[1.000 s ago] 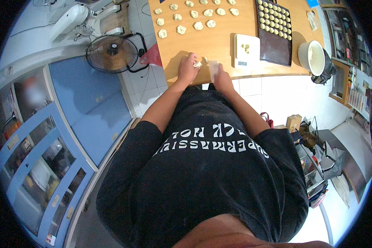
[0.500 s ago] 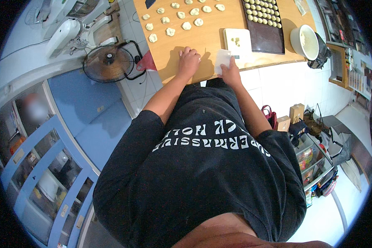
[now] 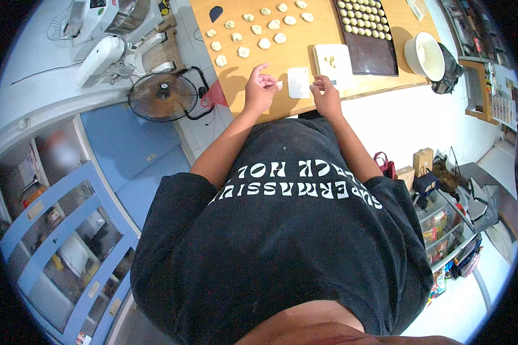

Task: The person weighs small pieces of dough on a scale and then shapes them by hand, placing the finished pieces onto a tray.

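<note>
A white rectangular dough scraper lies flat on the wooden table between my two hands. My left hand is raised at its left, with a small pale piece of dough pinched at the thumb side. On the scraper's other side, my right hand has its fingers bent in toward the thumb; anything between them is too small to make out. Just beyond it stands a square white kitchen scale with small yellowish bits on top. Several flattened dough pieces are spread in rows beyond my left hand.
A dark baking tray holds rows of round dough balls at its far end. To its right is a white bowl near the table edge. A dark blue scraper lies at the far left. A floor fan stands left of the table.
The white scraper has left my right hand and now lies on the table. My left hand has lifted and turned, with a small dough piece now showing in its fingers. The view has shifted slightly.
</note>
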A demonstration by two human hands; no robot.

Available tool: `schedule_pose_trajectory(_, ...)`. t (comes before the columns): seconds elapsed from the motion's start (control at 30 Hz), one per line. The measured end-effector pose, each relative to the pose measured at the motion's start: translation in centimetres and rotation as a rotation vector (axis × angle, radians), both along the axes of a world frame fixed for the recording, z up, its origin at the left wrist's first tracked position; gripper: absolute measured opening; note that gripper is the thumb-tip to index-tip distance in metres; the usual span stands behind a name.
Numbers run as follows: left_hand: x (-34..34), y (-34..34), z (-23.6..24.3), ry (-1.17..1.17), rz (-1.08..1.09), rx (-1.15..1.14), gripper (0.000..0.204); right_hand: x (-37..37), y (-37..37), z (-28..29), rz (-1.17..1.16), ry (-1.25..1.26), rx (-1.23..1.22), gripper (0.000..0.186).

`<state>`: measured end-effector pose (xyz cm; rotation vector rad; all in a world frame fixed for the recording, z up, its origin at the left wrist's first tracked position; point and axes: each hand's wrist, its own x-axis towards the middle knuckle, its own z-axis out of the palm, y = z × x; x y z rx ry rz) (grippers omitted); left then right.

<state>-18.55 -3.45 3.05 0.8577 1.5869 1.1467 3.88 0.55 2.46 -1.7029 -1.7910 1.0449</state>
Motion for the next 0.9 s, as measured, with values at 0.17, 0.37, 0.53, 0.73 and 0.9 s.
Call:
schedule_pose_trajectory(0.17, 0.3, 0.0, 3.3, -0.082, -0.095, -0.033, 0.072, 0.3, 0.1, 2.7, 0.133, 0.228, -0.104, 0.032)
schedule_pose_trajectory(0.37, 4.7, 1.4, 4.1, -0.249, 0.044, -0.209, 0.085, 1.6, 2.6, 4.1, 0.272, 0.24, -0.035, 0.03)
schedule_pose_trajectory(0.53, 8.9, 3.2, 5.0, -0.49, 0.09, -0.293, 0.082, 5.3, 5.5, 5.6, 0.359, 0.224, 0.059, 0.023)
schedule_pose_trajectory(0.73, 13.5, 5.3, 5.2, -0.528, 0.195, -0.278, 0.084, 9.1, 7.8, 7.2, 0.409, 0.257, 0.045, 0.021)
schedule_pose_trajectory(0.9, 16.5, 6.0, 4.7, -0.363, 0.169, -0.263, 0.088, 11.7, 10.1, 6.6, 0.492, 0.319, 0.069, 0.019)
